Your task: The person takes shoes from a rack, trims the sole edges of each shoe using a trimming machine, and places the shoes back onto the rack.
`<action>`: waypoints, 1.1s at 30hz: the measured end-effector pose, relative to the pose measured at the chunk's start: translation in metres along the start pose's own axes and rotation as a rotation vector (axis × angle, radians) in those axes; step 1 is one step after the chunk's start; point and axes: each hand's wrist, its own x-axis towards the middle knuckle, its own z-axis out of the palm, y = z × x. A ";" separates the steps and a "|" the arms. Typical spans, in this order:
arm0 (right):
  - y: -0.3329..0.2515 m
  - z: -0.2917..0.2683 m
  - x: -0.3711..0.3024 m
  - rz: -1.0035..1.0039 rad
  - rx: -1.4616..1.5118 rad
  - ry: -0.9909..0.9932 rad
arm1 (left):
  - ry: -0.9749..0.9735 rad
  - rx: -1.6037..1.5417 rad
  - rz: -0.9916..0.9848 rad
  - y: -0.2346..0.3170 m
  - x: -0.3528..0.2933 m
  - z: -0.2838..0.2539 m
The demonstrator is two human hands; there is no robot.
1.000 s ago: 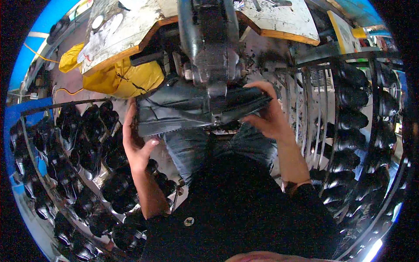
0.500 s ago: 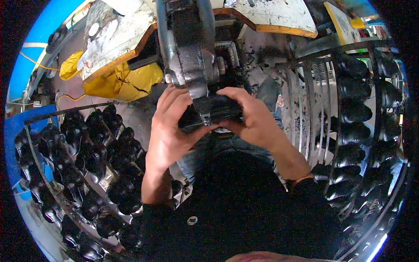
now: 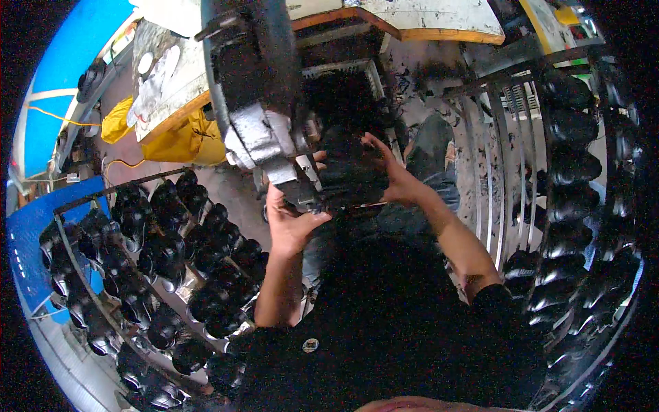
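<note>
Beside the machine (image 3: 257,134), the black piece (image 3: 353,175) sits between my half-curled hands: my right hand (image 3: 403,184) grasps its edge; whether my left hand (image 3: 290,223) grips, I cannot tell. Probably light and pliant, it suits holding by both sides.

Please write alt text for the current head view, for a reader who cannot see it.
A person's left hand and right hand, seen from above, are on either side of a black item beside a metal machine. Rows of black shoes line both sides, and a stained worktable and yellow material show ahead to the left.
</note>
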 end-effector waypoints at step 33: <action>-0.220 -0.020 0.001 -0.215 -0.749 0.097 | 0.468 -0.612 -0.249 -0.050 -0.063 -0.050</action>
